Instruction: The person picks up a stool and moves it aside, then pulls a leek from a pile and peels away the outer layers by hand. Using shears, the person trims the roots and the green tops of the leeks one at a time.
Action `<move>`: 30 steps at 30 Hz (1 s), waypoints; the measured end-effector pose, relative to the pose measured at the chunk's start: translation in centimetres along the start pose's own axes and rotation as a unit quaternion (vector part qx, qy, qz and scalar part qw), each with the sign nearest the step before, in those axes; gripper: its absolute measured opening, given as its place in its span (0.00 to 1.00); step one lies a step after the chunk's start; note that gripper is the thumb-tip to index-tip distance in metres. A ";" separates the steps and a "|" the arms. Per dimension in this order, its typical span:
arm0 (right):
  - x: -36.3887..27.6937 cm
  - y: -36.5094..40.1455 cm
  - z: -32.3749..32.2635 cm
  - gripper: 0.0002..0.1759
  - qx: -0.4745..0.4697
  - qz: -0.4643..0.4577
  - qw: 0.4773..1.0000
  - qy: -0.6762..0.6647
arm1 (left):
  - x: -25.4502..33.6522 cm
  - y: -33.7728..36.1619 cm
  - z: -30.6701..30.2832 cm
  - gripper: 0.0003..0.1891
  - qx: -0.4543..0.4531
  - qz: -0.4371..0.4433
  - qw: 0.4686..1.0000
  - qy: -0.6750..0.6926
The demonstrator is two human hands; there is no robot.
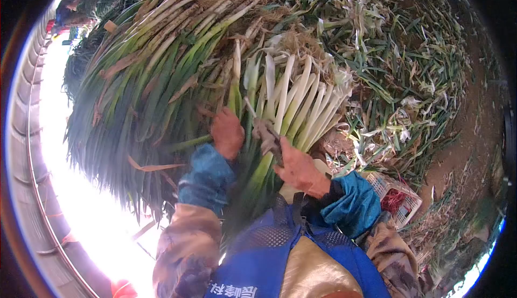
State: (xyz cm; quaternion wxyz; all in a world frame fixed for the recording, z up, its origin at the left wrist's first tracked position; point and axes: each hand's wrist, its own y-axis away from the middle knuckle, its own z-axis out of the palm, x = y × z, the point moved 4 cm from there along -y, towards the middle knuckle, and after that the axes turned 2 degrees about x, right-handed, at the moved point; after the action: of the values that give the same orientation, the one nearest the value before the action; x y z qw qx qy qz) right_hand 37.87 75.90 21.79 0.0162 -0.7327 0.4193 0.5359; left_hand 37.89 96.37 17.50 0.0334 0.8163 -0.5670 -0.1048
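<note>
My left hand is closed around a green onion, its pale root end pointing away from me and its green leaves hanging below. Just to the right, my right hand grips a grey, dirt-covered tool with a thin metal nozzle angled toward the onion. Most of its handle is hidden by the fingers. Beneath and beyond both hands lies a fan of cleaned green onions, white shanks showing. Left of my left hand spreads a large heap of unpeeled onions with brown roots and long leaves.
Stripped leaves and skins cover the ground at the right. A pale plastic basket holding red string stands by my right elbow. Bare soil shows farther right. A ribbed wall or sheet curves along the left edge.
</note>
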 end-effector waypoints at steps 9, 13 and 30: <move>3.4 1.0 2.3 0.40 -0.048 0.053 0.997 0.026 | 0.0 0.6 3.7 0.27 -0.177 -0.042 0.960 0.212; 3.8 2.5 2.6 0.39 0.000 -0.029 1.000 0.004 | -1.6 -2.4 8.6 0.21 -0.166 -0.027 0.892 0.419; 2.7 -0.6 1.5 0.29 -0.039 0.039 0.998 0.016 | -2.4 9.2 2.4 0.15 -0.169 -0.065 0.837 0.516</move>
State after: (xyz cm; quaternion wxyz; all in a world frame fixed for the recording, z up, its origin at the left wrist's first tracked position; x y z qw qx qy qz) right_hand 37.29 75.45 18.72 -0.0397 -0.7243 0.4265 0.5403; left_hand 28.15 95.51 17.05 0.4516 0.7685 -0.3870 0.2360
